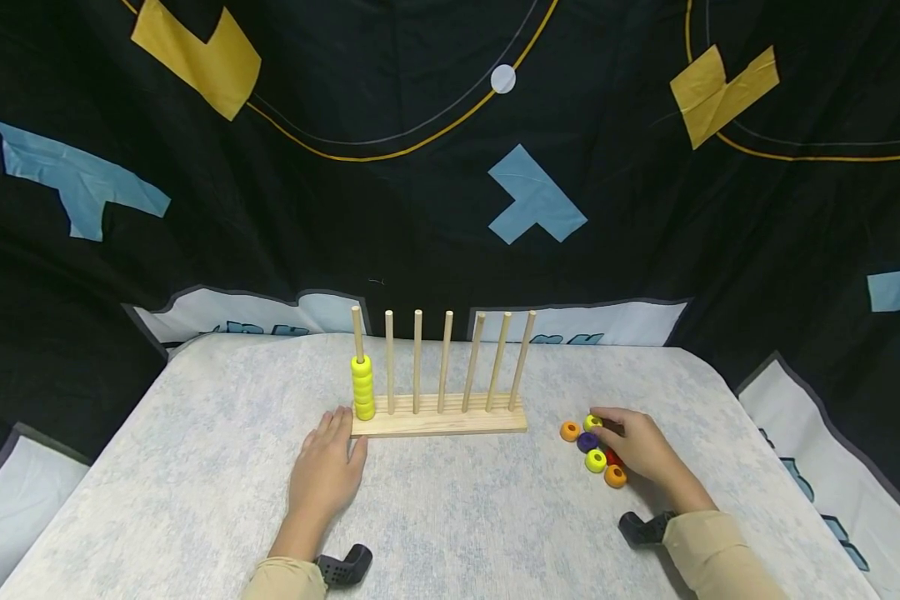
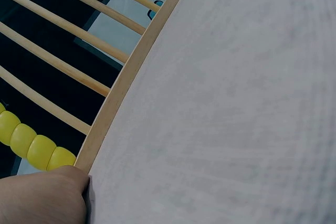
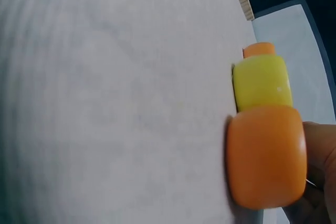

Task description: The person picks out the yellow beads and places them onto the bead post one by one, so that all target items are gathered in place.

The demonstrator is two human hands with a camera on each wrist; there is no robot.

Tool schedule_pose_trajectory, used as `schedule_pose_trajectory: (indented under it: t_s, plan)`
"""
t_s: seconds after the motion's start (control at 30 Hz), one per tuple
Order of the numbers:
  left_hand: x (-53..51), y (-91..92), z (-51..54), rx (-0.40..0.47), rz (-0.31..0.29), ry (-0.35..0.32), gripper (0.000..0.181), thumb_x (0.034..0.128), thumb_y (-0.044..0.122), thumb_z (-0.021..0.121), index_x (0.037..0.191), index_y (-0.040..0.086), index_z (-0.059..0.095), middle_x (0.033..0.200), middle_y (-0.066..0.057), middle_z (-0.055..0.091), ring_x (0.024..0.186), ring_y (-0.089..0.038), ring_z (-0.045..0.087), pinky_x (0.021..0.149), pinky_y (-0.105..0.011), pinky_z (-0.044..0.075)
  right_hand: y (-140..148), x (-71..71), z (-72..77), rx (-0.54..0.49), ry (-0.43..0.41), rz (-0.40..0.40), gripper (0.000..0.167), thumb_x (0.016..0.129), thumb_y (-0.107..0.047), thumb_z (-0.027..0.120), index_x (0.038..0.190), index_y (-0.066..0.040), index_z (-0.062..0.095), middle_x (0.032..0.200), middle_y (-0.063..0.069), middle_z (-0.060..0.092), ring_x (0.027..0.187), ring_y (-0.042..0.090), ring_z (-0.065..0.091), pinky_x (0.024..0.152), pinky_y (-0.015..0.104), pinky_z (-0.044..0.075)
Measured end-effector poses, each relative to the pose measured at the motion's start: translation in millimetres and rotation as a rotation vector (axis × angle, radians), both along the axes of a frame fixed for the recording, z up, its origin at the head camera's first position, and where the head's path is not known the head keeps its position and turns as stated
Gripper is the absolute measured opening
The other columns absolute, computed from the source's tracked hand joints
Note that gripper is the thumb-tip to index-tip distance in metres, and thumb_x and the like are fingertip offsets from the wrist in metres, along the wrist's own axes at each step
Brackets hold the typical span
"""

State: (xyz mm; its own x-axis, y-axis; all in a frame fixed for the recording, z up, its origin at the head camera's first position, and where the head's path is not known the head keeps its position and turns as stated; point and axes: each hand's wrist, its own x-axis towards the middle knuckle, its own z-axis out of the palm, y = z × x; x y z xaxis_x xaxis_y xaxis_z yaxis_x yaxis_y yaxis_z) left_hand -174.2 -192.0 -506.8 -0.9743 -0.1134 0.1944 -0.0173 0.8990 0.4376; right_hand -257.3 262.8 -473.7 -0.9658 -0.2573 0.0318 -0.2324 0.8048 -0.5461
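A wooden peg stand with a row of upright pegs stands on the table. Its leftmost peg carries a stack of yellow beads; the other pegs are bare. My left hand lies at the base's left end, fingers extended and touching it. To the right of the stand, my right hand pinches a yellow bead between thumb and index finger. Close by lie an orange bead, a purple bead, another yellow bead, a second orange bead and something red, partly hidden by the hand.
A pale mottled cloth covers the table. Behind it hangs a black curtain with yellow and blue patches. Each wrist wears a black camera mount, like the one on the left.
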Motion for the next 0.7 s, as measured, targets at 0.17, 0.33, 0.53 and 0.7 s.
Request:
schedule_pose_trajectory:
  t_s: [0.17, 0.33, 0.53, 0.7]
  plan:
    - [0.5, 0.0, 0.0, 0.003, 0.002, 0.007, 0.063, 0.1031, 0.033, 0.047, 0.151, -0.005, 0.033, 0.158, -0.022, 0.033, 0.150, -0.040, 0.025, 0.124, -0.054, 0.019, 0, 0.6, -2.7, -0.005, 0.051, -0.010, 0.042, 0.098, -0.021, 0.063, 0.136, -0.003, 0.059, 0.134, 0.021, 0.063, 0.124, 0.040, 0.059, 0.104, 0.058, 0.047]
    - [0.6, -0.2, -0.8, 0.009, 0.006, 0.017, 0.063, 0.1025, 0.033, 0.049, 0.151, -0.005, 0.034, 0.158, -0.022, 0.034, 0.150, -0.041, 0.026, 0.123, -0.055, 0.019, -3, 1.8, -2.6, -0.022, 0.085, -0.033, 0.042, 0.098, -0.020, 0.064, 0.135, -0.002, 0.059, 0.134, 0.022, 0.062, 0.122, 0.040, 0.060, 0.103, 0.058, 0.048]
    - [0.0, -0.2, -1.0, 0.007, 0.003, 0.004, 0.063, 0.1029, 0.033, 0.048, 0.151, -0.004, 0.033, 0.159, -0.022, 0.033, 0.150, -0.040, 0.025, 0.124, -0.055, 0.019, -6, 3.8, -0.4, -0.060, 0.133, -0.057, 0.042, 0.096, -0.021, 0.067, 0.133, -0.003, 0.061, 0.128, 0.019, 0.066, 0.113, 0.033, 0.066, 0.098, 0.051, 0.054]
    - [-0.9, -1.2, -2.2, 0.006, 0.004, 0.001, 0.063, 0.1030, 0.034, 0.047, 0.152, -0.004, 0.032, 0.159, -0.022, 0.032, 0.150, -0.040, 0.025, 0.124, -0.054, 0.018, -14, 8.7, 2.4, -0.093, 0.171, -0.050, 0.041, 0.095, -0.021, 0.069, 0.131, -0.003, 0.062, 0.126, 0.016, 0.067, 0.109, 0.031, 0.068, 0.093, 0.049, 0.057]
